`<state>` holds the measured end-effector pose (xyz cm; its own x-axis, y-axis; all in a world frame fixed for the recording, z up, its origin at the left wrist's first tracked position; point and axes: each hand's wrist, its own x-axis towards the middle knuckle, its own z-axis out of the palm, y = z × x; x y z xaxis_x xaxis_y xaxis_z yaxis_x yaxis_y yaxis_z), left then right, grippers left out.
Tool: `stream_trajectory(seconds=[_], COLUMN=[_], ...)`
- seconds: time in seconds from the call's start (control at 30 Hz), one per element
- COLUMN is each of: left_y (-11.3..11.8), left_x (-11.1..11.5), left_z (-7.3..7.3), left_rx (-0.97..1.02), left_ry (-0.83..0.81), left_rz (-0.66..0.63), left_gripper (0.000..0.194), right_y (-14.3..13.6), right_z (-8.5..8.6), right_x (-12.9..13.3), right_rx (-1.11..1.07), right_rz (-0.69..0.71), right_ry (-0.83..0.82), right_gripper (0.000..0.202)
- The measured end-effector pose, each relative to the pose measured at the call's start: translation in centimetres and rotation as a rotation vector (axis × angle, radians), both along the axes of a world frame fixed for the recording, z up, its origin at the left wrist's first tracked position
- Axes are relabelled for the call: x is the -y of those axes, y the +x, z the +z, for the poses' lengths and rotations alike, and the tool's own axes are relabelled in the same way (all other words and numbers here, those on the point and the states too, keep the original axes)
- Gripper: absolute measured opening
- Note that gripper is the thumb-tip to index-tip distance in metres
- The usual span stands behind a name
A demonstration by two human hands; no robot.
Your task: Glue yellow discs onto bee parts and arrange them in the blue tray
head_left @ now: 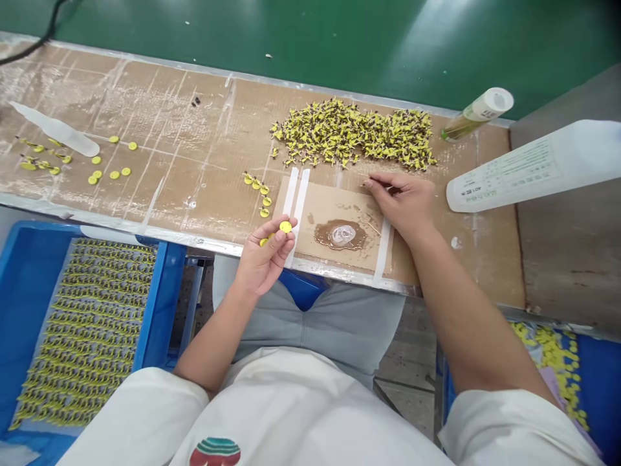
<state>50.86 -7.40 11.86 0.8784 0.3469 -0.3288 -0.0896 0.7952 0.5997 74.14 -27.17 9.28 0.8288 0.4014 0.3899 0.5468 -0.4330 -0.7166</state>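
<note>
Your left hand (262,262) grips discs (286,227); your right hand (410,202) pinches, contents unclear. Below the tabletop (208,162), a bin (166,291) holds rowed pieces (94,323).

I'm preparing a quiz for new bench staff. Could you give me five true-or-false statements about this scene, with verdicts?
1. The left hand holds a yellow disc. True.
2. The right hand grips the large white bottle. False: the hand is apart from it, near the upper right of the cardboard sheet.
3. A clear wet blob lies on the cardboard sheet. True.
4. The big heap of yellow-and-dark pieces is on the floor. False: it is on the bench.
5. The blue bin at lower left holds rows of pieces. True.
</note>
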Motion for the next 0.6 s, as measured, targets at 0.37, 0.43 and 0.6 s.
stream_trajectory(seconds=[0.37, 0.43, 0.6], left_y=[0.3, 0.3, 0.2], left_x=[0.8, 1.0, 1.2], left_z=[-0.2, -0.2, 0.1], left_rx=[0.019, 0.013, -0.016], left_ry=[0.024, 0.043, 0.057], left_rz=[0.047, 0.056, 0.06], left_gripper=[0.028, 0.027, 0.026], right_y=[-11.3, -12.3, -12.4], right_z=[1.8, 1.3, 0.4], right_x=[0.0, 0.0, 0.1], right_rx=[0.048, 0.118, 0.31], right_rz=[-0.255, -0.244, -0.125], right_ry=[0.389, 0.334, 0.237], right_gripper=[0.027, 0.021, 0.009])
